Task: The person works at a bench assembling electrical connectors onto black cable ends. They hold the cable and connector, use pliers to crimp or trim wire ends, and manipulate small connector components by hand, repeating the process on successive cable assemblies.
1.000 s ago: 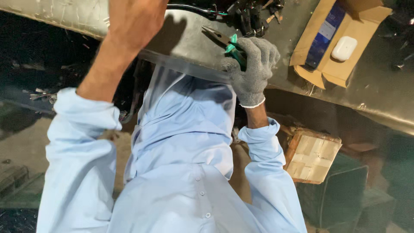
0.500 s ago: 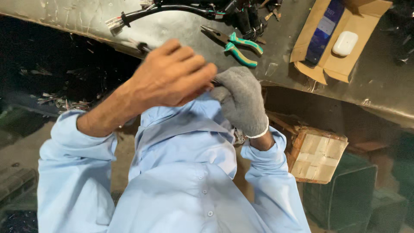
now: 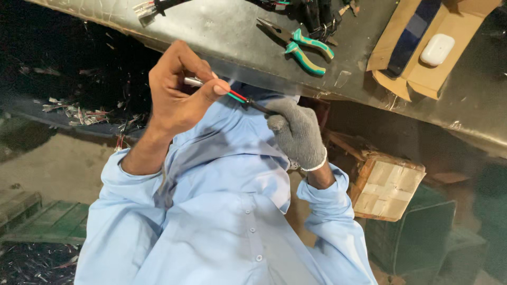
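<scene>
Pinching the stripped end of a thin cable (image 3: 240,98) with red and green wires, the bare left hand (image 3: 177,92) worked just below the workbench (image 3: 211,37) edge, while the gloved right hand (image 3: 297,132) gripped its black sheath; green-handled pliers (image 3: 298,43) lay nearby.

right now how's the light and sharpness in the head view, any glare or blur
Head view: the bare left hand, gloved right hand and the red, green and black wire between them are sharp and evenly lit; soft glare streaks the metal worktop near the green-handled pliers; the area under the worktop at upper left is deep shadow; the worktop edge looks bowed by the wide lens.
</scene>
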Demonstrator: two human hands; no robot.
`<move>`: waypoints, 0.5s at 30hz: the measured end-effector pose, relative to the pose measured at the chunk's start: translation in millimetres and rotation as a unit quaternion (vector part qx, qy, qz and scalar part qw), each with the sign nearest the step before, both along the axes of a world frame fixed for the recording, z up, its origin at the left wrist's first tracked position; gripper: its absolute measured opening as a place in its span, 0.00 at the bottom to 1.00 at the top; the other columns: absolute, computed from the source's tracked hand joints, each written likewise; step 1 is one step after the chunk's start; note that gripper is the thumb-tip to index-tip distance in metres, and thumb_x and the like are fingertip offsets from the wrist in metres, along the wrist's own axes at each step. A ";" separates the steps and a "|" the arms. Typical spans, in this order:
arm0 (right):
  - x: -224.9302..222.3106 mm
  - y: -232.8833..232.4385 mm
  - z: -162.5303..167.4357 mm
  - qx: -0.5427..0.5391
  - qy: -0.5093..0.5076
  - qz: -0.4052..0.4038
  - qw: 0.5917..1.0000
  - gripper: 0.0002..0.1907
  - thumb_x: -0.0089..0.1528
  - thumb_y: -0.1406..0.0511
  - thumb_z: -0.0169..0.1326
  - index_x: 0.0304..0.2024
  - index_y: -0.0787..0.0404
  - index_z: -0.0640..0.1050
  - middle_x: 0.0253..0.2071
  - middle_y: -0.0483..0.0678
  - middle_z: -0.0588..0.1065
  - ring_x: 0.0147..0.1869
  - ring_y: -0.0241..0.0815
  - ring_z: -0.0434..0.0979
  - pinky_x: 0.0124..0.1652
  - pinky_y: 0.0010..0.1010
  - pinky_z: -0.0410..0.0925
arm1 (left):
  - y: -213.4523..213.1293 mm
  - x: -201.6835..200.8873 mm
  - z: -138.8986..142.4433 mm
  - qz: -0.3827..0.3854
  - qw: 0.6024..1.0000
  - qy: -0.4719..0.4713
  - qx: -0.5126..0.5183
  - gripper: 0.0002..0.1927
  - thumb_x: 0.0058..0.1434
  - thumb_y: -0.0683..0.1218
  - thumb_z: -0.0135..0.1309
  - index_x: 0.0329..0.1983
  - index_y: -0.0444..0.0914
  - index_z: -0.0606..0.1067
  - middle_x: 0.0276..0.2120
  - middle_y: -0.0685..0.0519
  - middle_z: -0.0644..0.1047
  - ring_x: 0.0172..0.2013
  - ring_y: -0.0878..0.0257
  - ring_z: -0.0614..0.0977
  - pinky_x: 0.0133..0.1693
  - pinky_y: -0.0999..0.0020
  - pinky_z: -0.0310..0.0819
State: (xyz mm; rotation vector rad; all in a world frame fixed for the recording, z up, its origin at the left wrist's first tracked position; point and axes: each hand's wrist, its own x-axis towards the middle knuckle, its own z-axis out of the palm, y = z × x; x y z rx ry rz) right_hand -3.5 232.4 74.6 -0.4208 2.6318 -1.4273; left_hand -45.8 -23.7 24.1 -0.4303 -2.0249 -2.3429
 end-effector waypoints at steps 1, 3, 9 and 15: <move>-0.2 -1.0 3.2 -0.036 -0.024 -0.004 0.999 0.12 0.64 0.68 0.55 0.50 0.64 0.75 0.39 0.51 0.77 0.41 0.47 0.80 0.44 0.34 0.72 | -0.5 -1.3 4.0 -0.033 0.999 0.007 -0.031 0.16 0.68 0.43 0.70 0.41 0.36 0.71 0.31 0.56 0.77 0.29 0.76 0.74 0.31 0.80 0.65; 1.1 -3.3 9.6 -0.105 -0.080 -0.010 0.991 0.21 0.59 0.68 0.53 0.56 0.65 0.70 0.45 0.50 0.76 0.47 0.47 0.79 0.49 0.35 0.71 | 2.6 -2.0 17.1 -0.098 0.991 0.014 -0.089 0.14 0.68 0.43 0.68 0.41 0.36 0.71 0.32 0.57 0.78 0.31 0.76 0.78 0.32 0.80 0.70; -9.9 -16.1 -2.4 -0.019 0.057 0.042 0.997 0.10 0.61 0.72 0.57 0.45 0.61 0.79 0.39 0.45 0.79 0.46 0.40 0.76 0.50 0.32 0.70 | 2.5 -6.9 55.4 0.105 0.990 0.038 0.083 0.13 0.66 0.44 0.67 0.41 0.38 0.72 0.28 0.51 0.72 0.23 0.69 0.70 0.27 0.74 0.64; -11.6 -12.4 -34.7 -0.306 -0.259 -0.093 0.911 0.10 0.61 0.73 0.51 0.45 0.62 0.75 0.38 0.40 0.76 0.41 0.29 0.74 0.43 0.24 0.71 | 7.1 5.9 13.6 -0.110 0.984 -0.060 0.129 0.34 0.70 0.61 0.61 0.68 0.44 0.60 0.51 0.55 0.75 0.49 0.69 0.77 0.52 0.71 0.71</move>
